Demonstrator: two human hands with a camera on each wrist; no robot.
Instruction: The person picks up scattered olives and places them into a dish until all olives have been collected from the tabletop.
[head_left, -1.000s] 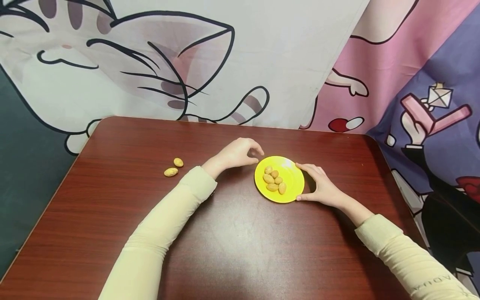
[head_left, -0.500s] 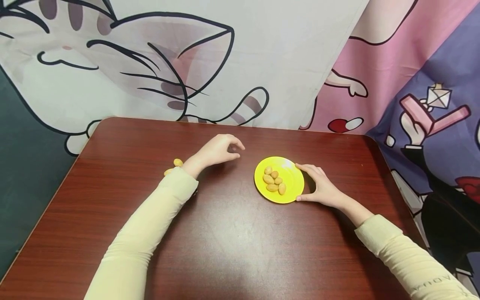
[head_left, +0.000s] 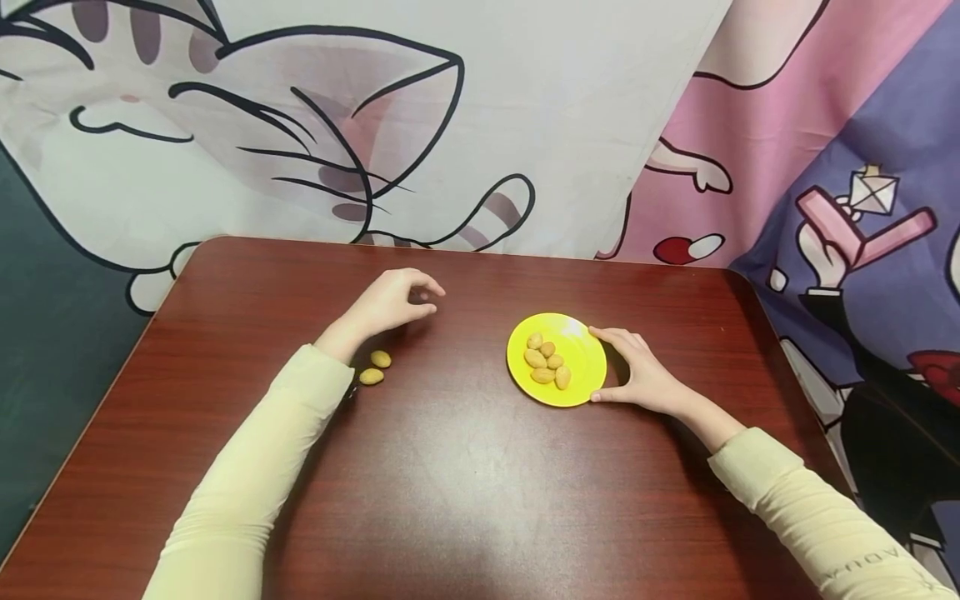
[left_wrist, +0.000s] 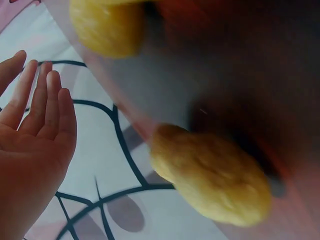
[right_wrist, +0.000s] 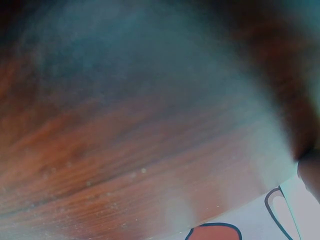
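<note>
Over the table's left half, my left hand (head_left: 390, 300) hovers with relaxed fingers and holds nothing. In the left wrist view its palm and fingers are spread out straight. Two yellow-brown, lumpy nut-like pieces (head_left: 371, 377) lie on the table just beside its wrist; one nut-like piece (left_wrist: 210, 175) appears large in the left wrist view. My right hand (head_left: 637, 371) grips the right rim of a small yellow plate (head_left: 585, 350) between thumb and fingers. On the plate several similar pieces (head_left: 543, 375) sit toward its left side. The right wrist view does not show the plate.
The dark red-brown wooden table (head_left: 450, 500) ends at a back edge against a hanging cloth (head_left: 585, 125) printed with a cat. Pink and purple printed cloth (head_left: 862, 125) hangs at the right.
My left hand has moved left, away from the plate. The two loose pieces have shifted right and nearer to me, beside the left wrist. The right hand and plate have stayed put.
</note>
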